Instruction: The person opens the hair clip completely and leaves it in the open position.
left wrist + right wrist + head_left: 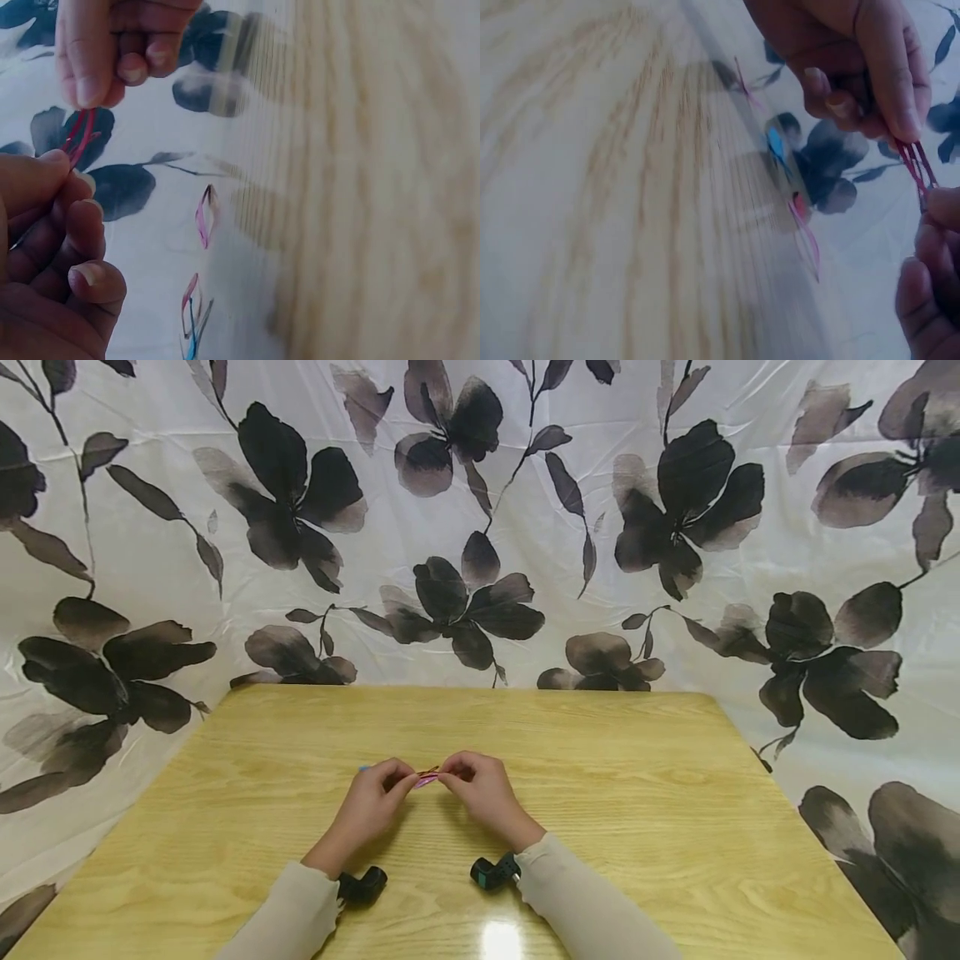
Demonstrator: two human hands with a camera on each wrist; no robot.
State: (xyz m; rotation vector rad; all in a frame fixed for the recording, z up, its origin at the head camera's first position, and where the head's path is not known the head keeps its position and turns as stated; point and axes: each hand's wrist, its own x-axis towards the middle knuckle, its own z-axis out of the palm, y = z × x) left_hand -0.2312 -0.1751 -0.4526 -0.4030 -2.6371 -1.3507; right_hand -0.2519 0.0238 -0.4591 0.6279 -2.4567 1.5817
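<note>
My left hand (377, 795) and right hand (480, 787) meet above the middle of the table, fingertips a short gap apart. Between them they pinch a thin red loop (81, 141), which looks like a rubber band, each hand at one end. Its strands (918, 166) run side by side in the right wrist view. Beyond it lies a thin pink loop (206, 217). A small blue piece (777, 144) sits near the hands, partly hidden by the left hand in the head view. Fingers cover the ends of the red loop.
The wooden table (600, 777) reaches back to a floral cloth (555, 552). Another thin pink strand (744, 84) lies on the tabletop near the blue piece. Black wrist devices (362, 887) stick out from both sleeves, close above the table.
</note>
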